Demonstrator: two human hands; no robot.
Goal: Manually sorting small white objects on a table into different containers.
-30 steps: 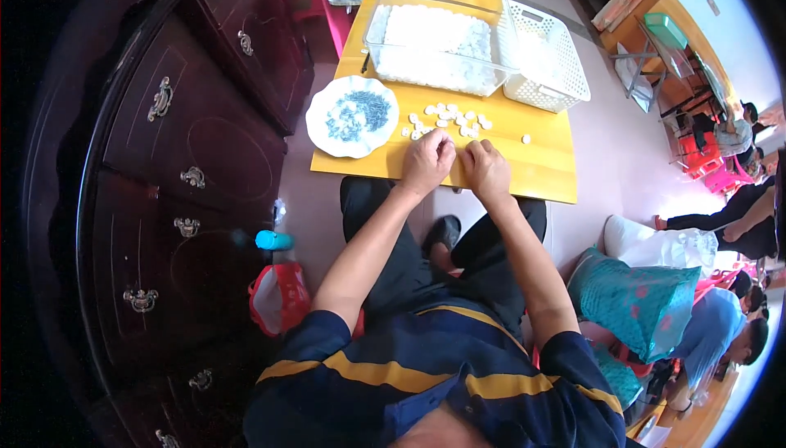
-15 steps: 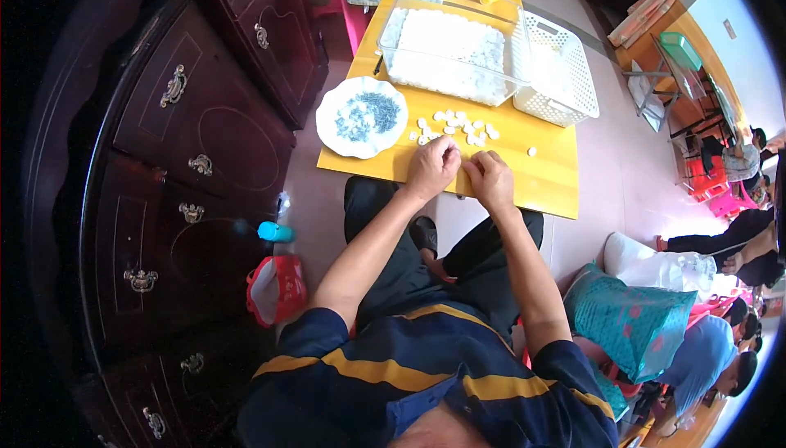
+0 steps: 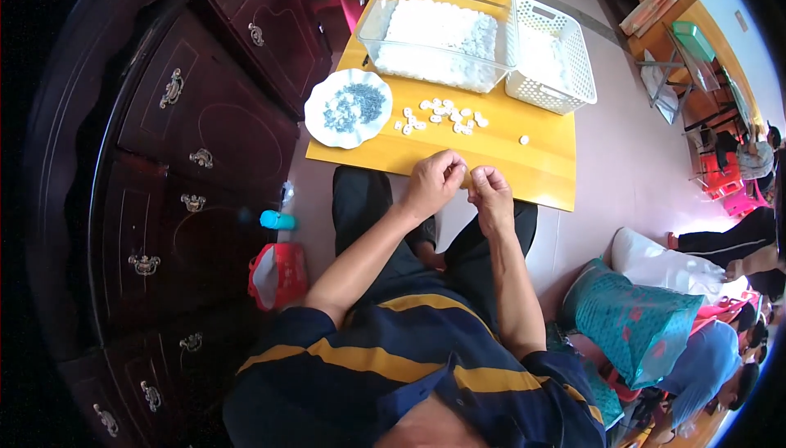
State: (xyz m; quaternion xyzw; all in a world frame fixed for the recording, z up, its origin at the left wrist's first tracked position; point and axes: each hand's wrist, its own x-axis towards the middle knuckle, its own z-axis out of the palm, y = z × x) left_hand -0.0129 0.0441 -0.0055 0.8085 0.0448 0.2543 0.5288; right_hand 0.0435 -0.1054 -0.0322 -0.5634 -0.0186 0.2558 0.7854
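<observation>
Both my hands, left (image 3: 432,184) and right (image 3: 490,194), pinch together at frame centre, over the table (image 3: 540,176) edge; whatever they grip is hidden. White pieces (image 3: 442,117) lie close above for reach.

Table (image 3: 540,171) straight ahead of the seated person, cabinet (image 3: 196,145) along its left. On the table, plate (image 3: 348,108) at the left, small pieces (image 3: 442,116) scattered just right of it. Behind those, the clear tub (image 3: 438,32), with the lattice basket (image 3: 550,57) touching its right side. Left hand (image 3: 432,181) and right hand (image 3: 490,194) meet at the near edge. Bag (image 3: 278,274) on the floor, lower left.
</observation>
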